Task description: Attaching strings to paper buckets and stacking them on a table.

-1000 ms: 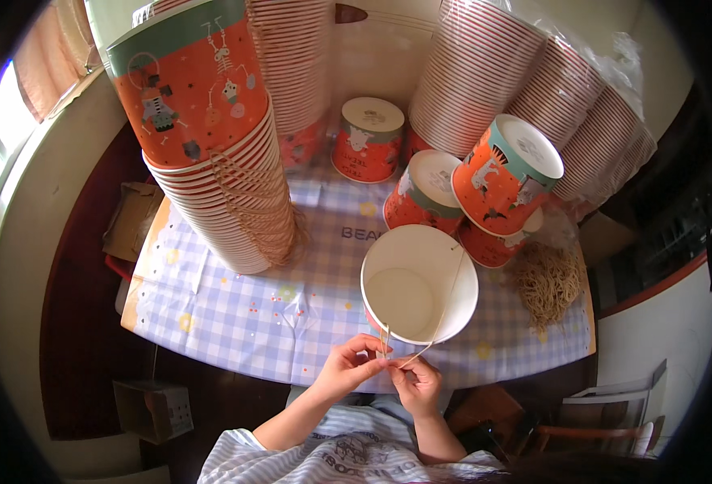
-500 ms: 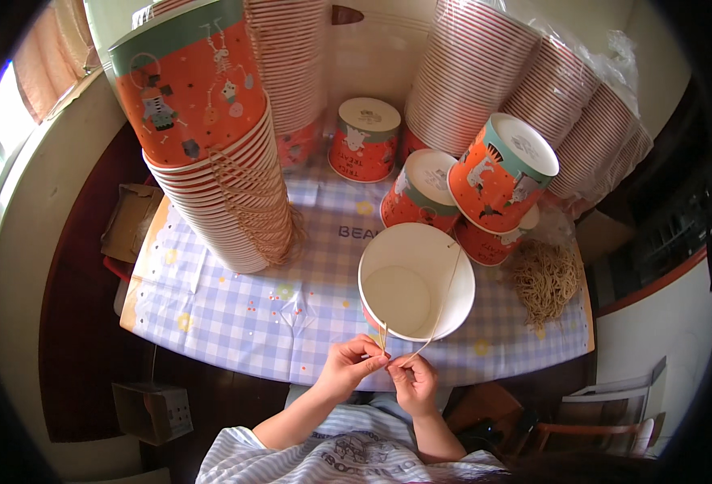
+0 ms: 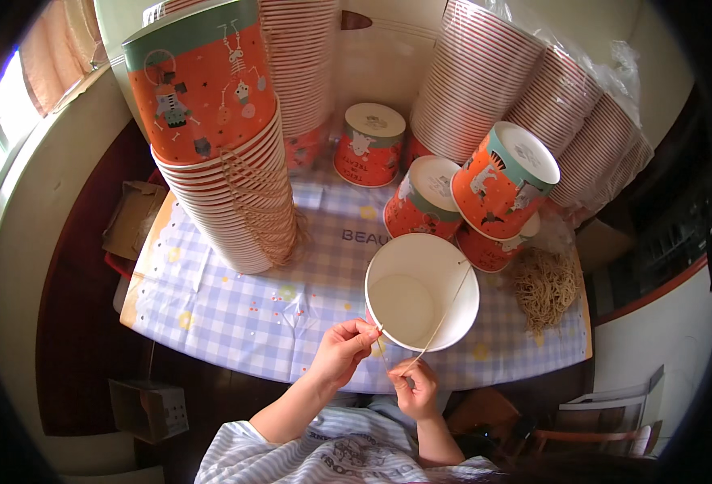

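Left hand (image 3: 342, 352) by bucket (image 3: 404, 306), stacks (image 3: 481, 77) beyond

Dark capital lettering (image 3: 365, 236) runs across the blue-and-white checked tablecloth (image 3: 210, 310), partly hidden at its right end. Upside-down dark capitals mark the side of the orange-red, green-banded paper bucket (image 3: 369, 157) standing inverted at the back; small grey print on its round white base (image 3: 374, 121) is too small to read. Dark letters also show on the grey-and-white striped shirt (image 3: 311, 452), broken by folds.

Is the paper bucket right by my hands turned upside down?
No, that bucket has its open mouth facing up, showing its white inside and bottom.
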Demonstrator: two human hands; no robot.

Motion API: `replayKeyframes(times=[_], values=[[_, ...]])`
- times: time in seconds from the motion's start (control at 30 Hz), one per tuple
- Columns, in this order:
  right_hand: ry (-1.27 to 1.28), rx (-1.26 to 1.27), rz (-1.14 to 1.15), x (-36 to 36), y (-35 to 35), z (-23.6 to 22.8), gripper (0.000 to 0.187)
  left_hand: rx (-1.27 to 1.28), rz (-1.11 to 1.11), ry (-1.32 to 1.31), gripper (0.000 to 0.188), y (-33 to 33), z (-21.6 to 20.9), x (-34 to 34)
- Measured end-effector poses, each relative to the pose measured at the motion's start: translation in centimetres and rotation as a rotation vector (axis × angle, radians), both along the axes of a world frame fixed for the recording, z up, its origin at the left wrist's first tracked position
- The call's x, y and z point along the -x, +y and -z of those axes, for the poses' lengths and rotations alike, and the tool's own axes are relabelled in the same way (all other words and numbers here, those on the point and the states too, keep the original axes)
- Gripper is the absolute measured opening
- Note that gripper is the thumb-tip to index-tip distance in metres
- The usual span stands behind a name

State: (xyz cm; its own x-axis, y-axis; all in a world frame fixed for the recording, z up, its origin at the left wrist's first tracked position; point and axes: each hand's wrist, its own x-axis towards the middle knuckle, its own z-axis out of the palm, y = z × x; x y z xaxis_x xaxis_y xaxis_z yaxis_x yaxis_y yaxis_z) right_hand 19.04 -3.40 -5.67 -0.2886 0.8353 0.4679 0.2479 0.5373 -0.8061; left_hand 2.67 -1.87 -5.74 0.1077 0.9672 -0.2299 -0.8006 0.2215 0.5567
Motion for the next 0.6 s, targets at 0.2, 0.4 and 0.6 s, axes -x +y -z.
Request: replayKeyframes(times=[0.2,0.4,0.6], values=[[-0.053,-0.146,-0.150,-1.4,1.2,-0.6,0.008,-0.113,0.056,0.107,0.004,0.7,-1.2,0.4],[0.215,0.144,-0.165,-2.0,0.5,0.1,0.006,-0.202,0.131,0.257,0.007,0.8,-1.2,1.6],[0.520,0.166,0.348,-1.5,-0.1,2.2,0.034,-0.169,0.205,0.233,0.010,-0.8,0.2,1.4]])
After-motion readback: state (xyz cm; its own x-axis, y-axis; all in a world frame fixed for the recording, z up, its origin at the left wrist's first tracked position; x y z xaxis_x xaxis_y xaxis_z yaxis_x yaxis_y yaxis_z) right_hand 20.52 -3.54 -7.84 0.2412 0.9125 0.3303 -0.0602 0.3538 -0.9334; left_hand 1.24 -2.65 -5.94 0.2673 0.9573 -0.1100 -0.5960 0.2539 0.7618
